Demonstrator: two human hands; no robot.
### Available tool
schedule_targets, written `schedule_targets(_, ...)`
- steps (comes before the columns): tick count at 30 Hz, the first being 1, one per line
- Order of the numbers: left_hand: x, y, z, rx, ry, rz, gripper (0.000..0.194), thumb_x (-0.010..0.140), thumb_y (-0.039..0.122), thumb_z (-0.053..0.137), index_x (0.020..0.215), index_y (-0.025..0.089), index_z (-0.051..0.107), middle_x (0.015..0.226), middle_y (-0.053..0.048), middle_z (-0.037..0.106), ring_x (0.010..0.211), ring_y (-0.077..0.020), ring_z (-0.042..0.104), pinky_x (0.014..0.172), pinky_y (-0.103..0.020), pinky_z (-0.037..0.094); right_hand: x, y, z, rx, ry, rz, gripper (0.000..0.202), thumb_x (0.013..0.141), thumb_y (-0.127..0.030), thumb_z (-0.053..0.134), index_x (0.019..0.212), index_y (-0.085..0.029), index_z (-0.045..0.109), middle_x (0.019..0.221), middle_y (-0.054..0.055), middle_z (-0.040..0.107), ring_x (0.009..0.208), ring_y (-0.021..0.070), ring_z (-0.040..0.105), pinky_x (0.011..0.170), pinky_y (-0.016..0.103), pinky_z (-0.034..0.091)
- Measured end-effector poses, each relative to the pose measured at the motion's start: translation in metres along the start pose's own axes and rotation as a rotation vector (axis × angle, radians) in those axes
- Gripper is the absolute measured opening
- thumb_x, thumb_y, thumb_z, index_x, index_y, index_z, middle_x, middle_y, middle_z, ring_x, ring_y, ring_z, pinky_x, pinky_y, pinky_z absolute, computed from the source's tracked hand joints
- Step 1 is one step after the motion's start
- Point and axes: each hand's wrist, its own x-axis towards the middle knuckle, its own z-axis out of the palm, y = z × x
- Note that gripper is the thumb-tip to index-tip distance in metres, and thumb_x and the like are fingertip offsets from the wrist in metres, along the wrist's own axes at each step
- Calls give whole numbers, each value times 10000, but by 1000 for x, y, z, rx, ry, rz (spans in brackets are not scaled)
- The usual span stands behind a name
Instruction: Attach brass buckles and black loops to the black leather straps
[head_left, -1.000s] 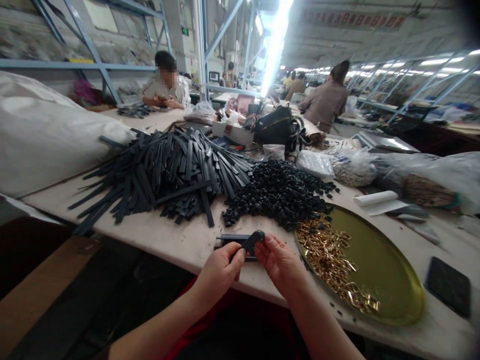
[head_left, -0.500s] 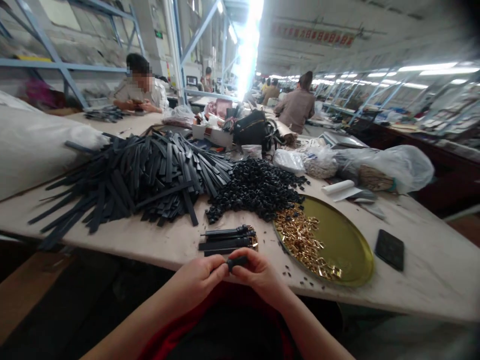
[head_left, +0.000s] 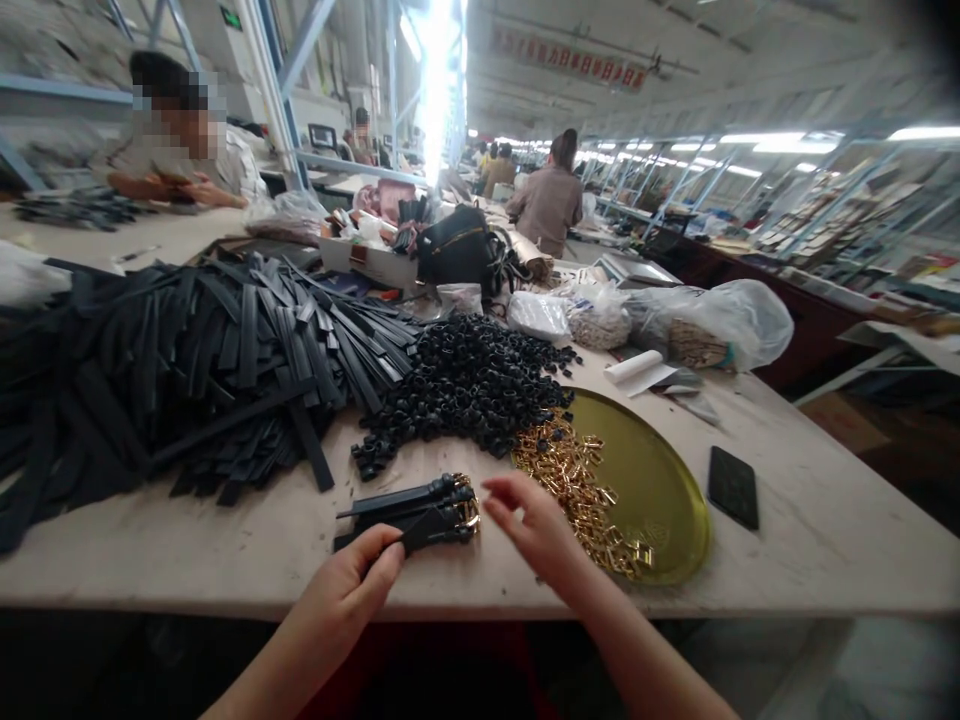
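Observation:
My left hand (head_left: 352, 580) pinches a dark strap (head_left: 426, 528) between thumb and fingers, low over the near part of the table. Just behind it lies a small stack of black straps with gold buckles (head_left: 409, 497), their buckle ends pointing right. My right hand (head_left: 538, 525) is apart from the strap, fingers loosely spread with nothing visible in them. It hovers between the buckled straps and a heap of gold buckles (head_left: 566, 475). Those buckles cover the left side of a round gold tray (head_left: 664, 500). Small black loops (head_left: 465, 385) are piled behind.
A large heap of loose black straps (head_left: 187, 370) spreads over the left of the table. A phone (head_left: 733, 487) lies right of the tray. Farther back are a black bag (head_left: 454, 245), plastic bags (head_left: 739, 325) and a white roll (head_left: 637, 372). A co-worker (head_left: 187, 150) sits at the far left.
My hands were together on a small dark piece near my body; now they are apart. My left holds a strap farther forward and left, and my right has let go. The view has turned right.

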Motion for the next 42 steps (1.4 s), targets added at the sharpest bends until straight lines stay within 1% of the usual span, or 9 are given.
schedule_targets(3,9,-7,3,-153,-48,-93,311,771,491,452,737,183,484,501,84,282,410,-63,244,389,-178,201,44,40,-37,-523,154,89,180,844,-238,443,898,-190,608,915,69,584,822,177,557,746,292,407)
schedule_targets(10,6,-3,14,-146,-124,-54,304,813,474,403,729,184,446,492,94,258,400,-55,207,375,-177,160,81,76,-51,-554,120,139,118,710,-153,575,594,-172,584,733,67,575,770,198,556,682,295,368)
schedule_targets(16,-8,11,19,-68,-60,19,285,834,421,387,685,184,440,477,73,381,436,-76,320,425,-185,256,46,35,-44,-225,43,152,184,788,-330,496,711,-174,559,697,18,605,651,146,562,591,262,417)
schedule_targets(21,-17,23,23,-71,36,101,275,837,388,378,689,176,471,524,46,465,455,-81,361,454,-195,293,0,-21,-15,961,-211,421,200,695,-326,658,695,-175,527,791,25,673,589,87,588,557,209,456)
schedule_targets(23,-21,25,22,-94,83,118,264,832,396,389,750,169,496,535,47,473,459,-81,366,465,-196,305,-14,-37,-2,1150,-292,490,187,676,-266,690,694,-169,532,809,29,685,561,73,588,543,194,465)
schedule_targets(28,-32,23,15,-88,86,158,267,775,387,502,871,144,551,631,35,511,545,-88,422,517,-192,342,-32,-58,23,1191,-441,513,183,685,-234,699,684,-156,533,671,-15,649,526,61,576,498,157,454)
schedule_targets(36,-42,16,8,-21,5,92,184,729,300,512,754,132,583,624,37,503,550,-84,413,486,-173,316,-45,-62,37,1183,-523,569,190,696,-298,688,731,-169,553,705,-23,627,535,55,565,525,172,461)
schedule_targets(39,-40,13,7,-38,8,61,176,724,300,509,724,134,568,606,38,498,543,-87,420,481,-174,317,-47,-62,42,1062,-477,495,208,702,-355,664,749,-177,568,683,-26,606,550,69,547,566,208,459)
schedule_targets(42,-39,12,8,6,19,81,193,734,316,506,722,136,575,607,33,506,561,-100,437,503,-184,334,-48,-62,49,706,-278,251,134,708,-305,632,707,-185,572,632,-30,572,567,94,510,562,222,410)
